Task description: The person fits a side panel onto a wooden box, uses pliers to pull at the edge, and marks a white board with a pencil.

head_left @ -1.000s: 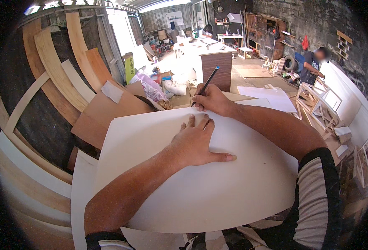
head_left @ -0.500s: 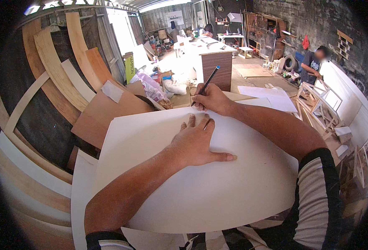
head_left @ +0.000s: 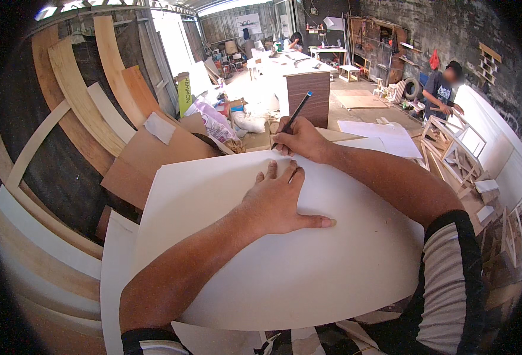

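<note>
A large white board (head_left: 355,254) lies in front of me, its far edge bowed by the lens. My left hand (head_left: 279,201) rests flat on it with fingers spread and thumb stretched to the right. Just beyond, near the board's far edge, my right hand (head_left: 301,139) is closed around a dark pencil (head_left: 299,112) with a blue end. The pencil leans up to the right, its lower tip down at the board's far edge. Whether the tip touches the surface is too small to tell.
Long wooden planks (head_left: 83,100) lean at the left, beside a brown panel (head_left: 154,157). A dark wood-fronted table (head_left: 307,97) stands ahead. At the right, a person (head_left: 441,92) works by wooden frames (head_left: 450,148). Plastic sacks (head_left: 210,121) lie beyond the board.
My hands and the pencil have hardly moved. At the right, the other person's arms have shifted, with one hand now reaching out over the frames.
</note>
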{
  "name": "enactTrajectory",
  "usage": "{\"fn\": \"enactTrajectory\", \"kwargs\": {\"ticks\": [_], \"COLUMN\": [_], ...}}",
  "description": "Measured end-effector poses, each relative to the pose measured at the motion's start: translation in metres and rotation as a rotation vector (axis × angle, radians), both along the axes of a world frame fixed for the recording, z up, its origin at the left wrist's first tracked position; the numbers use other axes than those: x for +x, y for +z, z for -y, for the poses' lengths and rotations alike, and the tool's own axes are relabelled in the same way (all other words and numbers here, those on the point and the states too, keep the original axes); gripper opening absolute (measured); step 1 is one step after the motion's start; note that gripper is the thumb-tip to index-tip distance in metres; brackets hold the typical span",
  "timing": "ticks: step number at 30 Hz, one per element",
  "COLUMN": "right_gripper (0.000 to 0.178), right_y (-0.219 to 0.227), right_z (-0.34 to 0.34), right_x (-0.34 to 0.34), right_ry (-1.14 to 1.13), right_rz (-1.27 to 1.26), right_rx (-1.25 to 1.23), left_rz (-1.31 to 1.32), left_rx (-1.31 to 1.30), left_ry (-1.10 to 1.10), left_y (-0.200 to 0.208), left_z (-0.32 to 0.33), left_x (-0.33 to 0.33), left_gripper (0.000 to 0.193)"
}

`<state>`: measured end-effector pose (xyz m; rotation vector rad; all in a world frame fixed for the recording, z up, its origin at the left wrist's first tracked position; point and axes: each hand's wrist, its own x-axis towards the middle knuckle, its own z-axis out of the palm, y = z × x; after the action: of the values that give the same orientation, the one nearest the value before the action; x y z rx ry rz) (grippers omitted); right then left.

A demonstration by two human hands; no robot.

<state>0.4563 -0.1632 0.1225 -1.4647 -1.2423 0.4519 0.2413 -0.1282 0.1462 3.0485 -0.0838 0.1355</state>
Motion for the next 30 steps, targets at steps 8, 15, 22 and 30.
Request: {"fn": "enactTrajectory", "kwargs": {"ticks": [8, 15, 22, 30], "right_gripper": [0.017, 0.017, 0.017, 0.016], "right_y": [0.0003, 0.0027, 0.0027, 0.0026], "right_z": [-0.0021, -0.0008, 0.0002, 0.0013], "right_x": [-0.001, -0.0032, -0.0034, -0.0018], "right_ry": [-0.027, -0.045, -0.011, -0.007], "right_rz": [-0.012, 0.001, -0.01, -0.02], "right_rx": [-0.028, -0.039, -0.017, -0.025], "left_rz": [-0.025, -0.026, -0.021, -0.025], "left_rx": [0.0, -0.015, -0.018, -0.013], "left_ry": [0.009, 0.002, 0.0, 0.015], "left_y": [0.0017, -0.0015, -0.0021, 0.0017], "left_z": [0.0003, -0.0025, -0.0026, 0.0017], "left_x": [-0.0004, 0.0024, 0.0015, -0.0009], "left_gripper": [0.124, 0.128, 0.131, 0.126]}}
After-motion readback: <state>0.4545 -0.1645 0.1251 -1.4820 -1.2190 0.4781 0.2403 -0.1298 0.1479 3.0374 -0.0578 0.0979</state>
